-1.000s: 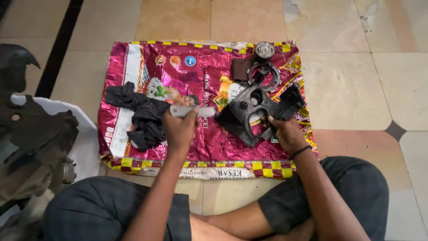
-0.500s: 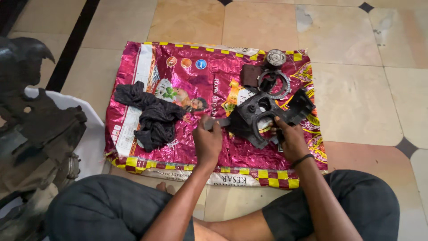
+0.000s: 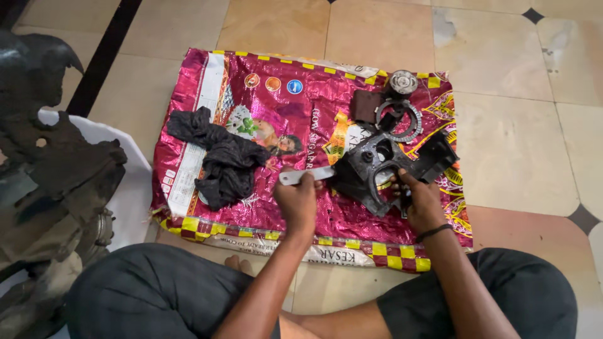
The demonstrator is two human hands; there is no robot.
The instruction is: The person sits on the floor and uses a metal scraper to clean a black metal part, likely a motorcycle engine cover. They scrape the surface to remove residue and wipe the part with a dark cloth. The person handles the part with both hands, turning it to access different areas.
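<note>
My left hand (image 3: 296, 201) grips a flat silvery metal tool (image 3: 306, 176), whose tip reaches the left edge of a black, greasy machine housing (image 3: 377, 164). My right hand (image 3: 419, 201) holds the housing at its near right side, tilted up off a magenta printed sack (image 3: 314, 113) spread on the floor. Both forearms reach forward from my crossed legs.
A crumpled black rag (image 3: 221, 157) lies on the sack's left half. A dark square pad (image 3: 365, 105), a toothed ring (image 3: 402, 120) and a round metal part (image 3: 402, 81) sit at the sack's far right. Large black dirty machine parts (image 3: 44, 182) stand at my left on white sheet. Tiled floor surrounds.
My left hand has kept the metal tool at the housing's left edge while my right hand holds the housing. The view has shifted slightly, the sack appearing lower in the frame.
</note>
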